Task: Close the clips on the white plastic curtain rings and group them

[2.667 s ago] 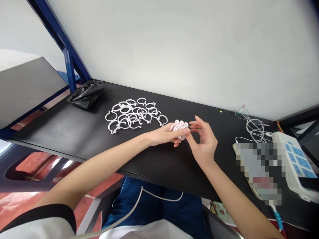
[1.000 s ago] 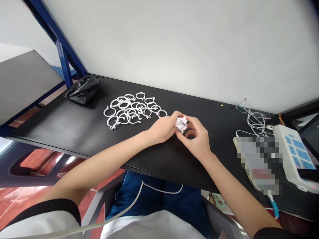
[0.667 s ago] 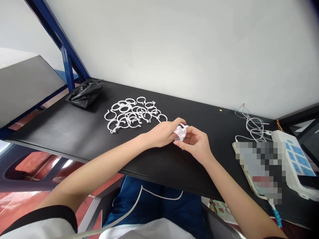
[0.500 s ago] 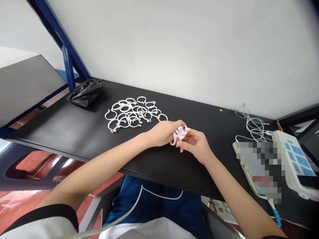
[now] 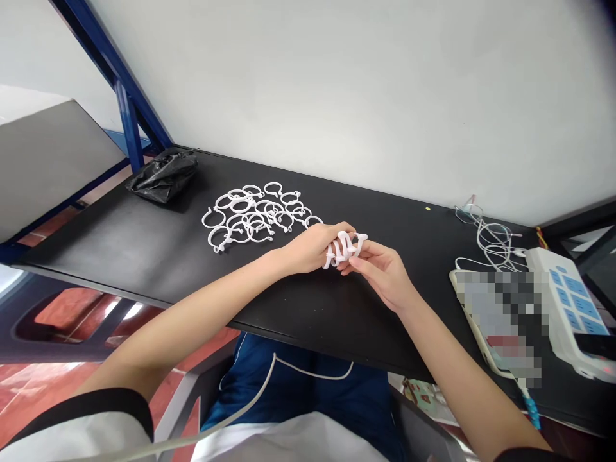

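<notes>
Several white plastic curtain rings (image 5: 343,249) are bunched between my two hands, above the front half of the black table. My left hand (image 5: 312,249) is closed around the left side of the bunch, its fingers partly hidden behind the rings. From the right, my right hand (image 5: 384,269) pinches the bunch with thumb and fingers. Beyond my left hand, a loose pile of matching white rings (image 5: 250,217), each with a small eyelet, lies spread on the table. One ring of the pile sits just behind my left hand, partly covered by it.
The black table (image 5: 158,256) runs along a white wall. A crumpled black plastic bag (image 5: 163,176) lies at its far left. On the right are a phone (image 5: 491,321), tangled white cables (image 5: 493,244) and a white power strip (image 5: 568,301). A pale cord (image 5: 260,391) crosses my lap.
The held rings have turned in my hands, so their curved bands now face me more side-on. Both hands appear slightly higher in view. The pile has not been disturbed.
</notes>
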### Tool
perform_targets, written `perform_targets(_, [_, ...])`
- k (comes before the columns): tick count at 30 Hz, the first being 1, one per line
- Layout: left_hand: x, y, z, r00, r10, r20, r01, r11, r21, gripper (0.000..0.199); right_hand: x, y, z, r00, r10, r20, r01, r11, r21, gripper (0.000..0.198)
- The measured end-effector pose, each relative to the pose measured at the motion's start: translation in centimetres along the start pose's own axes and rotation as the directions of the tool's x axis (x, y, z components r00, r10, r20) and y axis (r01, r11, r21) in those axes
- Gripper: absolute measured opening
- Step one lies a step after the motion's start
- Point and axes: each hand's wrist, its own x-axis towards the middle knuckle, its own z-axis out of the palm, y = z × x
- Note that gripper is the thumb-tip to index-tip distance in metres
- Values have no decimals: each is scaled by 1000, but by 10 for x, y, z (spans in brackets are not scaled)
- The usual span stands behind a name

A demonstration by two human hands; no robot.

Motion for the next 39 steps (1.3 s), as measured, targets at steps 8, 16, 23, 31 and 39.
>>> perform_targets(8, [0,-7,0,998,46,-51,-44,998,42,18,-1,3,0,999,37,7,-37,999,-35,16])
perform_targets(16, [0,-8,0,994,101,43,-107,975,193,16,-1,2,5,996,52,72,-51,999,-7,18])
perform_targets(23, [1,-5,-3,993,112,-38,-107,988,113,25,0,6,5,1000,-1,14,3,996,-92,16])
perform_targets(31, [4,-2,-3,994,26,-106,-29,999,-25,17,-1,6,7,994,-81,69,88,989,-116,19])
perform_targets(39, [2,-4,6,997,-28,-78,27,999,-18,12,-3,12,14,997,-49,-55,38,984,-173,19])
